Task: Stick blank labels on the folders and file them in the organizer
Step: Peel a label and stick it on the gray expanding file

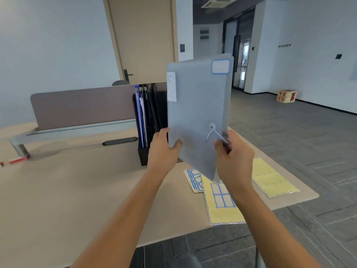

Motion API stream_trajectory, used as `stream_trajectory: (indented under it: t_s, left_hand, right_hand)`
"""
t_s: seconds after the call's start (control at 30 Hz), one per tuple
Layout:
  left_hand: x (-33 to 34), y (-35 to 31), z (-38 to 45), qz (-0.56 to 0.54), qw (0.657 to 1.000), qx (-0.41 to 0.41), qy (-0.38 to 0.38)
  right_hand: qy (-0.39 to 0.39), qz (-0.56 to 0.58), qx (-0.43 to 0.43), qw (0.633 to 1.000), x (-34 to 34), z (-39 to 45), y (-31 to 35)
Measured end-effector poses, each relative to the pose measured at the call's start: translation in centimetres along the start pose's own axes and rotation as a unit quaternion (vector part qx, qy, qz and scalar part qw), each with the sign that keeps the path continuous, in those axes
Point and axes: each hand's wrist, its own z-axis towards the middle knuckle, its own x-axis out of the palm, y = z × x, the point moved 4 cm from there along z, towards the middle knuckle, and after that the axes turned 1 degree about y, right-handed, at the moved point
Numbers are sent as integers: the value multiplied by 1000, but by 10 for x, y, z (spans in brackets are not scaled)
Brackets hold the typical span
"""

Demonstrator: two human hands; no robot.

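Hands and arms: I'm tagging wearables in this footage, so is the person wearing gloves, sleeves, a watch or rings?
None show. The left hand and right hand are bare, with no gloves and no rings on the visible fingers. Both forearms are uncovered up to the bottom edge of the picture: no sleeve, watch or wristband.

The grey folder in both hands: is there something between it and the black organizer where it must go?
Nothing visible blocks it. The grey folder is held upright by the left hand and right hand, in front of the black organizer. Folders already stand in the organizer's left part; its right side is hidden behind the held folder.
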Motion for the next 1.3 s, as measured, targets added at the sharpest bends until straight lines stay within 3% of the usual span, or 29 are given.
stream_trajectory:
  t_s: [0.33, 0.53, 0.8, 1.07, 1.3]
  left_hand:
    - [6, 73, 42, 228, 973, 32, 37]
    - [23, 123, 62, 348, 932, 84, 61]
    - [39, 167, 69, 367, 916, 158, 25]
    - [42, 174, 66, 352, 922, 162, 18]
    - [42, 175, 65, 347, 924, 162, 13]
  right_hand:
    - [-56, -77, -43, 995, 80, 58, -18]
    - [-58, -122, -55, 989, 146, 95, -34]
    - [-26, -158, -70, 985, 219, 118, -54]
    - [-13, -115, -82, 990, 256, 126, -64]
    - [52, -111, -145, 982, 270, 118, -67]
